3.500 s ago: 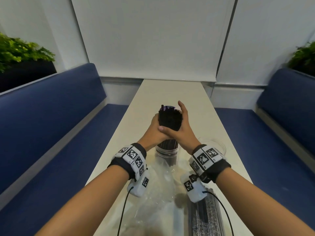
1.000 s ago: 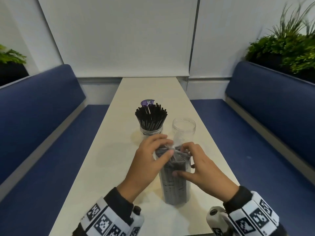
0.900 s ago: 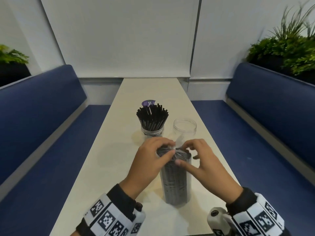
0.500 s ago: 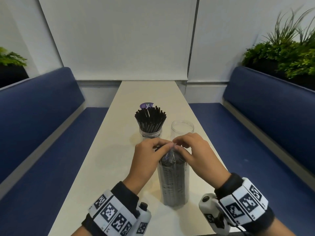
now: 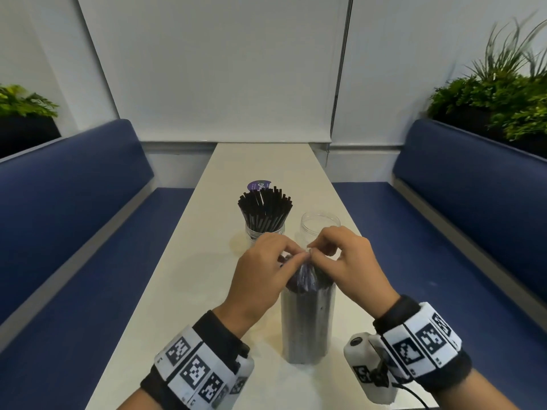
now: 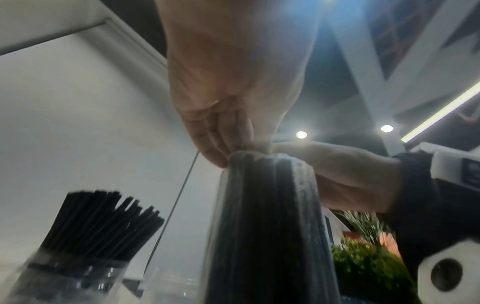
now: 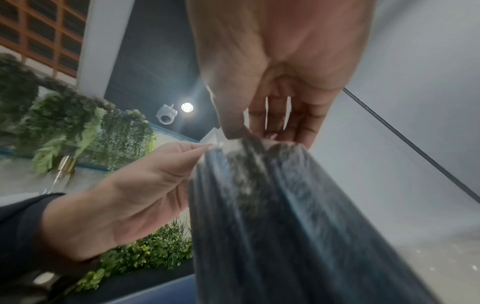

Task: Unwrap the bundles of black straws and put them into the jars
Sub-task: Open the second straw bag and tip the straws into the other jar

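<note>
A wrapped bundle of black straws (image 5: 307, 321) stands upright on the table (image 5: 183, 279), close to me. Its clear plastic wrap is gathered at the top. My left hand (image 5: 260, 279) and right hand (image 5: 343, 261) meet above it, and both pinch the gathered wrap between thumb and fingertips. The wrist views show the same pinch on the bundle (image 6: 267, 216) (image 7: 285, 216). Behind it stand a jar full of loose black straws (image 5: 265, 211) and an empty clear jar (image 5: 320, 224).
A purple round lid (image 5: 259, 185) lies behind the full jar. Blue benches (image 5: 74, 232) run along both sides of the narrow table. Plants (image 5: 497, 96) sit on ledges behind the benches.
The hands left the filled jar and now work at a new wrapped bundle stood near me. Over the last second the fingers closed together at the top of the wrap, and the view shifted slightly.
</note>
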Demonstrator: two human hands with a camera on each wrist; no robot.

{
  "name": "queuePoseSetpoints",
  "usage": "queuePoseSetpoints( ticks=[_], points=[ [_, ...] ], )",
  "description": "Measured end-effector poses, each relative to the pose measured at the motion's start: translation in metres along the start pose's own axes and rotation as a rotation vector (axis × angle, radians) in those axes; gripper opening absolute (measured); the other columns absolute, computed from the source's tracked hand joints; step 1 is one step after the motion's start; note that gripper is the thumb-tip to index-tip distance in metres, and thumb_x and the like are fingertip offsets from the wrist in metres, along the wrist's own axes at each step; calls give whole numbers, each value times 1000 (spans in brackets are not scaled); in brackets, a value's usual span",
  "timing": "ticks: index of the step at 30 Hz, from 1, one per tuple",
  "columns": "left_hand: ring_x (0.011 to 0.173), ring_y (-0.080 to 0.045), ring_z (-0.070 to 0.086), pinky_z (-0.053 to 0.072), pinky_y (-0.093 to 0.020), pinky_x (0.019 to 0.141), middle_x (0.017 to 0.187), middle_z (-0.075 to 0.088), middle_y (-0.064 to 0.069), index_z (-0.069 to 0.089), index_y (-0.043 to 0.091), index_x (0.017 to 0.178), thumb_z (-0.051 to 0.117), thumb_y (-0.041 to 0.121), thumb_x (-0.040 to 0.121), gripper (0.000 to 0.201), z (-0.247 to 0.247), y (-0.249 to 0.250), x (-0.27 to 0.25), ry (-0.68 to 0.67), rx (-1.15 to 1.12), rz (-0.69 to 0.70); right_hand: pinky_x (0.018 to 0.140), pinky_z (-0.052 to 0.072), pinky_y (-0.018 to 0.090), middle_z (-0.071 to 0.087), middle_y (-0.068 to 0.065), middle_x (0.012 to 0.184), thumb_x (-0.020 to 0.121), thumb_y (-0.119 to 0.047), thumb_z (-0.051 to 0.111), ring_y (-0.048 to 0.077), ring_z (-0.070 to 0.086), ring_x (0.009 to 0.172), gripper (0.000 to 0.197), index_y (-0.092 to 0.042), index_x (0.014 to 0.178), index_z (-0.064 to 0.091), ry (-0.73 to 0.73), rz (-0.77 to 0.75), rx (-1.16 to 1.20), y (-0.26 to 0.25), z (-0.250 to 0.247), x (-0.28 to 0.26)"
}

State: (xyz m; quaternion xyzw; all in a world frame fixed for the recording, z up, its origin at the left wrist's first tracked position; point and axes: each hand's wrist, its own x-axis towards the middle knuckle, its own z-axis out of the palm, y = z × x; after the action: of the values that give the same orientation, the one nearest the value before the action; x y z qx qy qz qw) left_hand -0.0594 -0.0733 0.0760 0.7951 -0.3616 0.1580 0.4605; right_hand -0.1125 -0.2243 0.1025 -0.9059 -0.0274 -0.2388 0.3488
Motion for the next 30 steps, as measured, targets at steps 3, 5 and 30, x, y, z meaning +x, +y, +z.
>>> queuePoseSetpoints(
  ticks=[3, 5, 30],
  points=[
    [95, -11, 59, 51, -20, 80, 96, 66, 3, 67, 15, 86, 62, 19, 86, 6, 2, -1, -2, 40, -198, -75, 63, 45, 25, 63, 0, 70, 79, -13, 62, 12, 53, 69, 7, -9, 73, 63, -14, 35, 59, 3, 1, 7],
    [101, -11, 59, 51, -24, 84, 101, 65, 5, 66, 19, 86, 60, 20, 86, 6, 5, -2, -5, 30, -300, -155, 65, 45, 26, 65, 3, 73, 79, -12, 62, 16, 55, 71, 6, -10, 73, 63, -28, 53, 69, 5, 1, 10],
    [117, 3, 44, 34, -13, 99, 123, 51, 18, 60, 29, 106, 70, 55, 69, 46, -13, -7, 2, -233, 3, -139, 80, 50, 34, 68, -4, 86, 84, -16, 62, 13, 58, 84, 10, -24, 86, 66, -109, -31, 182, 26, -7, 10]
  ],
)
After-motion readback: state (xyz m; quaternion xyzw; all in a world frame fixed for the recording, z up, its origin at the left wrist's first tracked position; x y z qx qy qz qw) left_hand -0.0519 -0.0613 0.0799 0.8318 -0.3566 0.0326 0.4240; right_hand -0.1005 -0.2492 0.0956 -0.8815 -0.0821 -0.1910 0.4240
